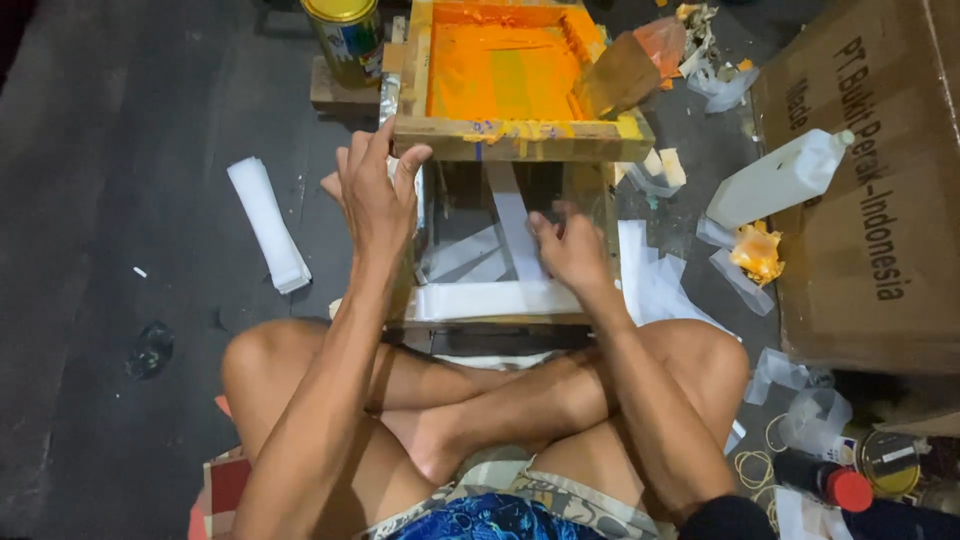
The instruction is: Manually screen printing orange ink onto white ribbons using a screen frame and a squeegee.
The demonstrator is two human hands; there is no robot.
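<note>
Dark grey floor fills the left third of your view, worn and matte, with a small black scrap lying near your left knee. Further in, a folded stack of white strips rests flat on the floor, well apart from the frame.

Your left hand is spread wide, fingers up, its fingertips at the near left corner of the wooden frame. It grips nothing. Behind it, at the top edge, a yellow-lidded tin stands on a small wooden block.

The wooden frame sits directly ahead of your crossed legs, tilted up over a glass plate. Its mesh is coated in orange ink, and a brown squeegee leans in its right corner. White strips lie across the glass, one along the near edge.

Your right hand is curled narrow, fingertips pressing down on an upright white strip on the glass; whether it pinches the strip, you cannot tell.

To the right, loose white scraps litter the floor. A white plastic bottle lies tilted against a large cardboard box, with an orange-stained rag just below it. At the lower right, rubber bands, a red-capped bottle and a round tin sit near your right knee.
</note>
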